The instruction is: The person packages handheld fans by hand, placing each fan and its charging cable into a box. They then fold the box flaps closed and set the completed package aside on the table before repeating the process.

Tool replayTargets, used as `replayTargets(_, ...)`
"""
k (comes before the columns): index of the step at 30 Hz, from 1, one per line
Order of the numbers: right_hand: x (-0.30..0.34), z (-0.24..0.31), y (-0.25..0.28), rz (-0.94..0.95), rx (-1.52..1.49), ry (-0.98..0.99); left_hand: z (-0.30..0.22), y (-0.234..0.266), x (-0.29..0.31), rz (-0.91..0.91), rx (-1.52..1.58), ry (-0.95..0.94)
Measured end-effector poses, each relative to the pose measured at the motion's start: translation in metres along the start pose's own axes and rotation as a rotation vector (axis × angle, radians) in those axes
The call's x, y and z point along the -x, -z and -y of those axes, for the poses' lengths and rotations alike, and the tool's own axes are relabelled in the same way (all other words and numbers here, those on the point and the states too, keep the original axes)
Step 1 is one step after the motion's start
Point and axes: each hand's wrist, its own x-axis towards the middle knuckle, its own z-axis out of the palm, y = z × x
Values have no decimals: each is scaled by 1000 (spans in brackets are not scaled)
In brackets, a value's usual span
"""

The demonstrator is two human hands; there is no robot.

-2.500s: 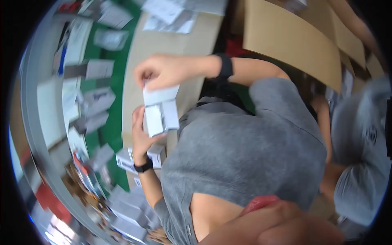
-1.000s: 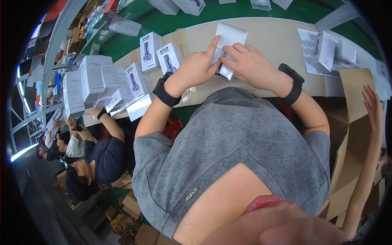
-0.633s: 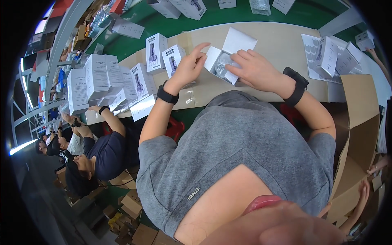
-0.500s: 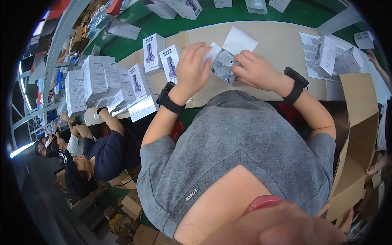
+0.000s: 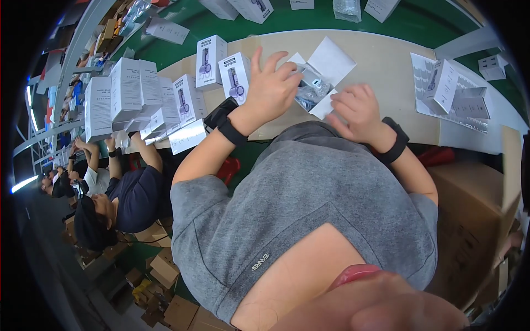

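A small white box (image 5: 334,59) stands open in front of me with its flaps folded outward. Inside it lies an item in clear plastic wrap (image 5: 309,95), with a pale piece showing at the top; its kind is unclear. My left hand (image 5: 271,87) is at the box's left side, fingers spread and nothing held. Its fingertips overlap the left flap in view, and I cannot tell whether they touch it. To the box's right, my right hand (image 5: 356,113) hovers off the near flap, fingers loosely apart and slightly blurred, holding nothing.
Closed white printed boxes (image 5: 236,80) stand on the table to the left, several more beside a co-worker (image 5: 135,207). At right, two white boxes (image 5: 441,85) rest on a patterned sheet. A large open carton (image 5: 469,204) is by my right side. More boxes lie on the green surface (image 5: 298,20) beyond.
My right hand has come off the box and moved right and down. My left hand's fingers have spread. The box's near flap now shows folded outward, with the wrapped contents more exposed.
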Motion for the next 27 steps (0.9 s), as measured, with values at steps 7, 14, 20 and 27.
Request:
replayTargets(7,-55,8,-28,454,108,-195,-9,10,7,98,235,171)
replayTargets(14,-69,16,-37,542,330,-199,-8,-7,17,-25,270,240)
replayTargets(20,-51,-9,-21,496,207,-205,-18,-10,-6,96,277,253)
replayTargets(27,-31,-5,7,721,162,-563,-44,-7,-32,222,130,105)
